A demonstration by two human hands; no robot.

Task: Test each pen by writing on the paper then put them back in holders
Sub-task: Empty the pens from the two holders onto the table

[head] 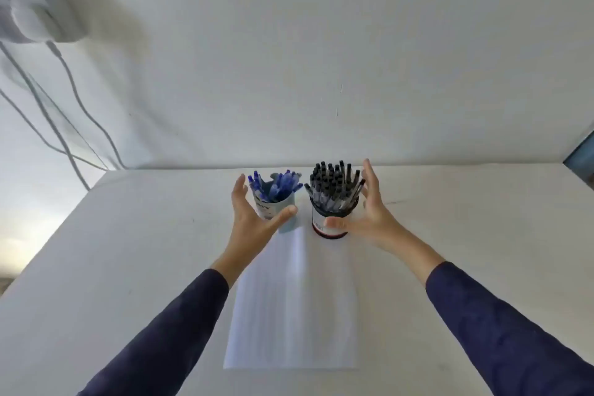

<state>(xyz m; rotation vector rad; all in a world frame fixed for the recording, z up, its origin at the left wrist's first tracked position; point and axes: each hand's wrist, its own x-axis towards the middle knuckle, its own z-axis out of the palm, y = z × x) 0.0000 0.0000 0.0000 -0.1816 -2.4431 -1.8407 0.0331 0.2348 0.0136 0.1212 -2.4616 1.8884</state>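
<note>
Two holders stand side by side at the far end of a lined white paper [295,299]. The left holder [286,219] is light blue and white and holds several blue pens [276,186]. The right holder [331,225] is black and white with a red base ring and is packed with several black-capped pens [334,183]. My left hand [254,215] is spread around the left holder, thumb in front of it, fingers at its left side. My right hand [369,212] is spread around the right holder, thumb across its front. Neither hand visibly grips its holder.
The white table [128,267] runs to a white wall behind the holders. At upper left a white device [38,10] sits on the wall with cables [74,100] hanging down past the table's left corner. A dark object [581,157] shows at the right edge.
</note>
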